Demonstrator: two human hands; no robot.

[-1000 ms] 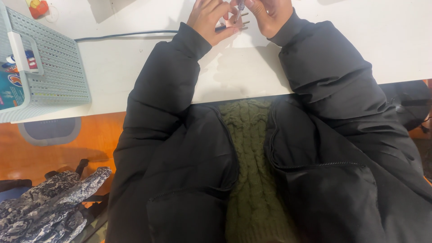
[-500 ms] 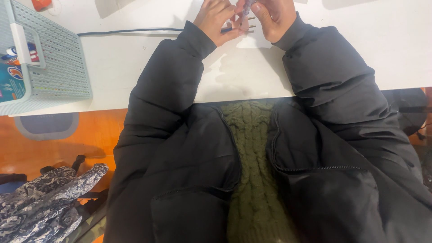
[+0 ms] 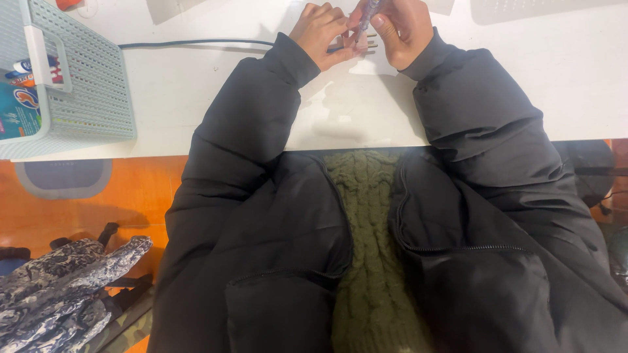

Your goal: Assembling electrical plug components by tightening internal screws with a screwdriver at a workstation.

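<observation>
Pinching a slim purple pen (image 3: 367,12) upright in a closed right hand (image 3: 400,29) grip, left hand (image 3: 324,34) shut on thin metal prongs (image 3: 356,47) just below it over the white worktop (image 3: 196,85); likely light, stiff, best held mid-barrel; grey basket (image 3: 78,91) well left.

Left hand (image 3: 322,33) and right hand (image 3: 400,29) together over white table (image 3: 196,98), pinching a thin pen (image 3: 366,14); mesh basket (image 3: 78,85) at left.
</observation>
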